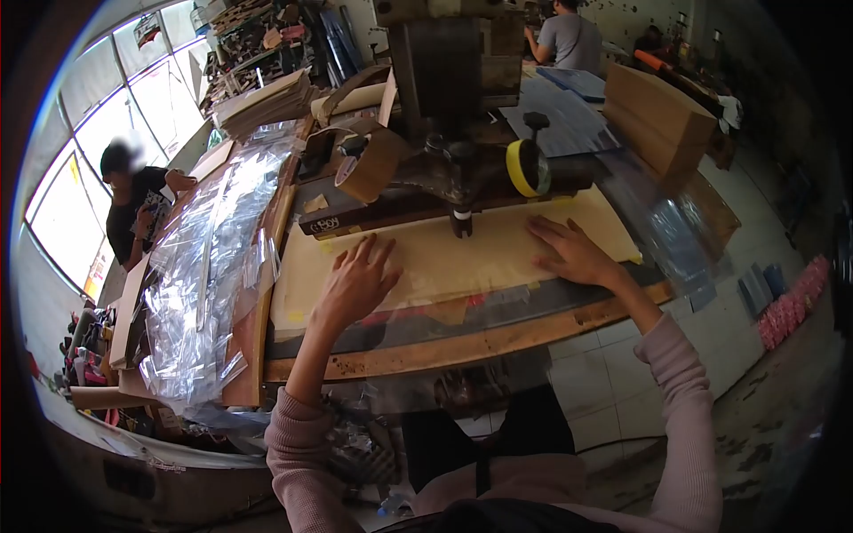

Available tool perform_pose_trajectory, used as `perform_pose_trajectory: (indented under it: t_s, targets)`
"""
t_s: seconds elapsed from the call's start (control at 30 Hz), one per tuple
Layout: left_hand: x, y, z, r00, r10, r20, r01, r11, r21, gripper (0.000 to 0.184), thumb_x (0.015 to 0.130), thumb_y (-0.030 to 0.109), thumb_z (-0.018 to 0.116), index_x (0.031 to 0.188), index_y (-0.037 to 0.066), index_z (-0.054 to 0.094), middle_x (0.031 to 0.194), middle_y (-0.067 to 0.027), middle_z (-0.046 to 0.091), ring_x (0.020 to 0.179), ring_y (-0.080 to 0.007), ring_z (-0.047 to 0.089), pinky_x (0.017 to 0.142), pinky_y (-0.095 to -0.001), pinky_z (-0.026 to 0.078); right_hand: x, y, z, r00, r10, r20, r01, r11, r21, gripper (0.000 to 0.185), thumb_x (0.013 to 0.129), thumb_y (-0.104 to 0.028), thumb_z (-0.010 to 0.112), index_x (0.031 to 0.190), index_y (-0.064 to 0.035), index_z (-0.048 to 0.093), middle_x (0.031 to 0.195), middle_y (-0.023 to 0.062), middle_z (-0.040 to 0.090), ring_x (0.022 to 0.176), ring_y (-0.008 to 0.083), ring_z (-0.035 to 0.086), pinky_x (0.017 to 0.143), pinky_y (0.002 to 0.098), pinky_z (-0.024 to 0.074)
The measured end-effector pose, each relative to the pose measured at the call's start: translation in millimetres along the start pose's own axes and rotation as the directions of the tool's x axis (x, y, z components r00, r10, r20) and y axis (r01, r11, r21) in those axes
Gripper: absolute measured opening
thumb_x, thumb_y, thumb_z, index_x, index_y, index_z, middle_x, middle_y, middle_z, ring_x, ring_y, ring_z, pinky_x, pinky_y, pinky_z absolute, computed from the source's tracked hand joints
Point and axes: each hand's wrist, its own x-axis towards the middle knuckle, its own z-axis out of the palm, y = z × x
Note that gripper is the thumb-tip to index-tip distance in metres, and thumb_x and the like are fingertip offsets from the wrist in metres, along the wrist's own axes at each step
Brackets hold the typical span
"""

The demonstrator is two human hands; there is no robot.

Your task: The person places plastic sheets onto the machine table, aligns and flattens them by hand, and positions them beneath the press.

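A pale yellowish sheet lies flat on the machine's bed, under a dark press bar. My left hand rests on the sheet's left part, palm down with fingers spread. On its right part lies my right hand, also flat with fingers apart. Neither hand grips anything. Between them, a small metal fitting hangs from the bar over the sheet. A yellow tape roll and a brown tape roll sit on the machine above the bar.
Clear plastic sheets cover the table at left, where a person stands. A cardboard box and more plastic film are at right. Another person is at the back. A wooden edge runs along the front.
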Motion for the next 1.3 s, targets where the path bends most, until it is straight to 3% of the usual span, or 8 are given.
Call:
perform_pose_trajectory:
  t_s: [0.13,0.3,0.73,0.93,1.13,1.3]
  targets:
    - [-0.6,-5.4,6.9,0.999,0.011,0.032,-0.011,1.000,0.011,0.052,0.099,0.036,0.045,0.143,0.010,0.041,0.144,-0.0256,0.039,0.132,-0.0392,0.042,0.109,-0.0473,0.032,6.4,15.3,-3.1,0.995,-0.040,0.096,0.033,0.997,0.072,0.071,0.093,-0.054,0.051,0.146,-0.0086,0.037,0.151,0.0122,0.036,0.140,0.0302,0.033,0.114,0.0560,0.0218]
    - [-4.6,1.3,12.9,0.999,0.032,-0.006,-0.032,0.998,0.059,0.055,0.096,0.035,0.048,0.142,0.005,0.040,0.143,-0.0297,0.039,0.131,-0.0416,0.042,0.109,-0.0484,0.032,7.9,10.1,-2.7,0.997,-0.039,0.061,0.039,0.999,0.016,0.072,0.091,-0.050,0.055,0.146,-0.0085,0.036,0.152,0.0129,0.034,0.141,0.0295,0.031,0.115,0.0555,0.0208]
    - [-0.6,5.8,5.4,0.999,-0.007,0.053,0.006,1.000,0.030,0.056,0.097,0.033,0.045,0.145,0.005,0.035,0.146,-0.0299,0.034,0.134,-0.0423,0.038,0.113,-0.0473,0.029,12.6,4.8,-4.2,0.993,-0.025,0.119,0.028,0.999,-0.020,0.074,0.091,-0.043,0.056,0.151,-0.0110,0.027,0.154,0.0125,0.030,0.145,0.0292,0.024,0.116,0.0552,0.0138]
    - [3.0,4.1,5.2,0.999,-0.019,0.049,0.020,1.000,-0.006,0.056,0.097,0.034,0.046,0.143,0.004,0.038,0.146,-0.0314,0.034,0.136,-0.0415,0.037,0.110,-0.0524,0.030,15.1,5.5,-2.9,0.992,-0.024,0.121,0.029,0.999,-0.034,0.072,0.091,-0.043,0.055,0.150,-0.0114,0.029,0.155,0.0125,0.030,0.145,0.0290,0.024,0.116,0.0550,0.0139]
    - [6.0,2.2,6.5,0.996,-0.040,0.079,0.037,0.999,0.037,0.057,0.097,0.033,0.045,0.148,0.009,0.032,0.152,-0.0259,0.028,0.134,-0.0418,0.038,0.114,-0.0469,0.028,16.9,6.5,-1.5,0.995,-0.031,0.100,0.034,0.999,-0.030,0.071,0.091,-0.043,0.055,0.150,-0.0119,0.030,0.155,0.0120,0.030,0.144,0.0286,0.025,0.115,0.0548,0.0150]
    - [4.7,2.4,9.1,0.997,-0.042,0.067,0.041,0.999,0.017,0.056,0.097,0.033,0.044,0.146,0.007,0.035,0.150,-0.0274,0.030,0.137,-0.0397,0.035,0.113,-0.0495,0.027,17.5,6.8,1.0,0.997,-0.067,0.026,0.068,0.997,-0.037,0.068,0.093,-0.047,0.053,0.145,-0.0072,0.037,0.151,0.0134,0.035,0.141,0.0285,0.030,0.114,0.0538,0.0208]
